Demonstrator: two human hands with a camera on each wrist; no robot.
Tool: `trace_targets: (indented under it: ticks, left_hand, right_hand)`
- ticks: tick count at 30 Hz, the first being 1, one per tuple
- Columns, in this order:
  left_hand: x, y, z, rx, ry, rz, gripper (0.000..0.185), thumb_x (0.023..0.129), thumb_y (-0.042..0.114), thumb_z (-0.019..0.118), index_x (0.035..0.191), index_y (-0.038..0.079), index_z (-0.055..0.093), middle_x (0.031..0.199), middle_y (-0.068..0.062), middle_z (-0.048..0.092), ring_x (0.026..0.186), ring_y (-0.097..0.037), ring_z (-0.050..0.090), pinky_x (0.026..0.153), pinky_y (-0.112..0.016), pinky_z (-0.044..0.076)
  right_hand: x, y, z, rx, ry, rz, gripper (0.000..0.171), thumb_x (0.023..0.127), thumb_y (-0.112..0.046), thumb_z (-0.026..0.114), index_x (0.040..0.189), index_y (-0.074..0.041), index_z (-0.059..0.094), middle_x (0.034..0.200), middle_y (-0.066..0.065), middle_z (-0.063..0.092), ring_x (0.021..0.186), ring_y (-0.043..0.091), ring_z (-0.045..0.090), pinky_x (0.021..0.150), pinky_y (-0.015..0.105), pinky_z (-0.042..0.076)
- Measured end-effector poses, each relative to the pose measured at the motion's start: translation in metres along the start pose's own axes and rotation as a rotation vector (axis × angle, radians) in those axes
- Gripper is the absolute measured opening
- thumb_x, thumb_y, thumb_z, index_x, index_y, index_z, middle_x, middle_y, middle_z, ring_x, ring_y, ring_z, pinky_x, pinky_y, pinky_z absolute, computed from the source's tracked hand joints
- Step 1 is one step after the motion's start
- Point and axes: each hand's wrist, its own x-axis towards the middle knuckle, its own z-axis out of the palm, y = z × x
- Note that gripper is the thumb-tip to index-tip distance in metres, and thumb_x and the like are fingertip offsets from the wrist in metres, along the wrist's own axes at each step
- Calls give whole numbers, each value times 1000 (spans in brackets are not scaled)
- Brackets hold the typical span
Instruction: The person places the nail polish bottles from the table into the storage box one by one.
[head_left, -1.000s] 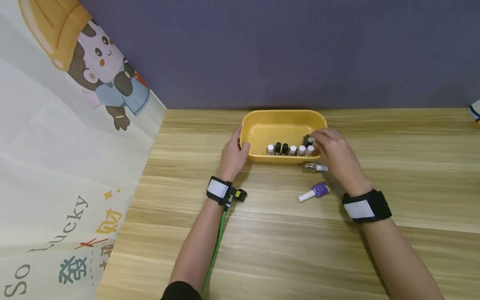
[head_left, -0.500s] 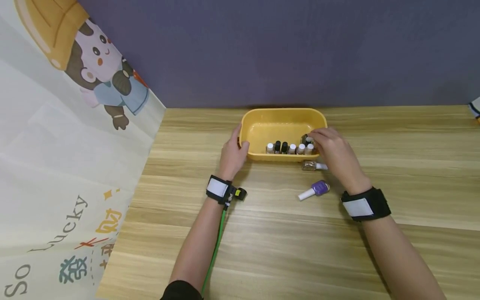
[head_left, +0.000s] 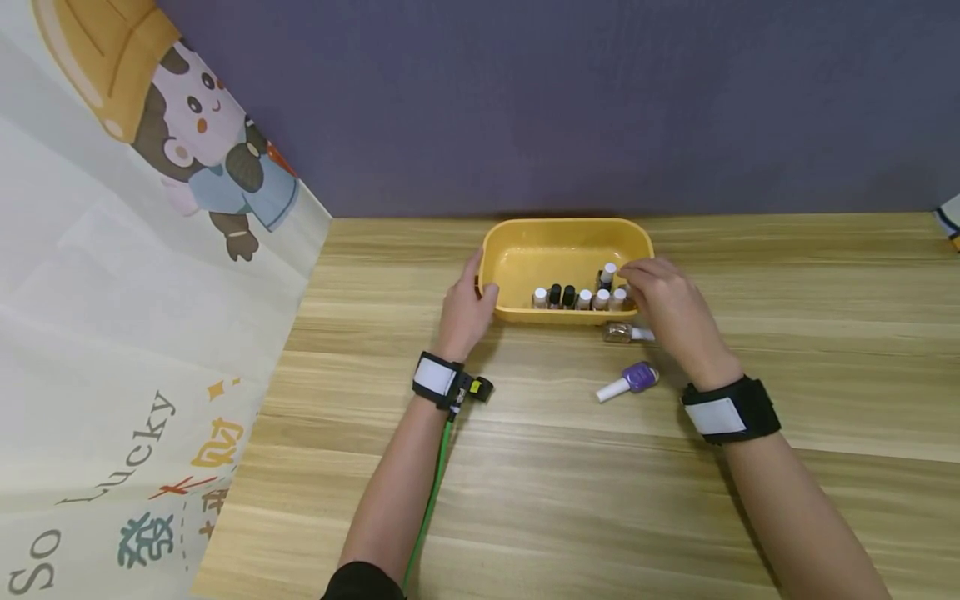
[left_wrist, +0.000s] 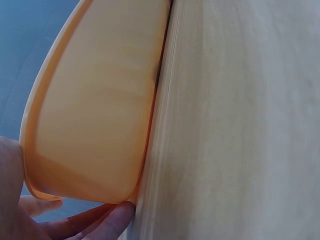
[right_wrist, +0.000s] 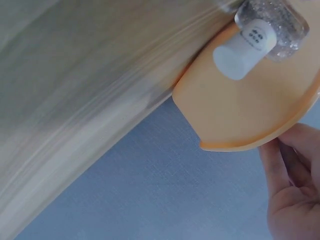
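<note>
A yellow plastic basket (head_left: 566,317) stands against the dark wall, several nail polish bottles lined along its near inner side. My left hand (head_left: 467,312) grips the basket's left end, thumb at the rim. Over the right end reaches my right hand (head_left: 671,304), fingertips right beside the white cap of a dark nail polish bottle (head_left: 606,278) behind the row. Whether they pinch it I cannot tell; the rim hides them in the right wrist view. Outside lie a glittery brown nail polish bottle (head_left: 618,332), close by the basket, and a purple nail polish bottle (head_left: 640,377), nearer me.
The wooden table (head_left: 540,483) spreads in front of the basket. A dark blue-grey wall (head_left: 570,108) rises directly behind it. At the left hangs a white printed cloth (head_left: 90,317). A green cable (head_left: 431,508) runs along the left forearm.
The dark nail polish bottle at my right fingertips has turned from tilted to more upright, its white cap moving left and up. My left hand still holds the basket's end.
</note>
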Motion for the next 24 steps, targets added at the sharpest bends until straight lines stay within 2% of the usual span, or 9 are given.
trace_targets:
  ticks: [6,15,24]
  left_hand:
    - [0,0,0,-5,-1,-4,64,97,23,49,158,28,28,103,-10,69,60,-17,57,51,-30,48]
    - [0,0,0,-19,1,4,64,97,22,49,158,24,28,99,-8,69,57,-17,56,50,-31,49]
    - [0,-1,0,-17,0,1,63,98,21,50,158,23,29,107,-11,69,60,-17,57,53,-32,49]
  right_hand:
    - [0,-1,-2,10,-7,20,26,84,14,67,110,9,69,110,22,68,103,37,63,88,48,54]
    - [0,-1,-4,21,0,22,23,87,11,65,109,9,69,109,21,68,101,36,63,87,48,54]
    - [0,-5,-6,21,10,26,18,89,5,66,107,8,71,107,21,69,99,35,63,85,47,55]
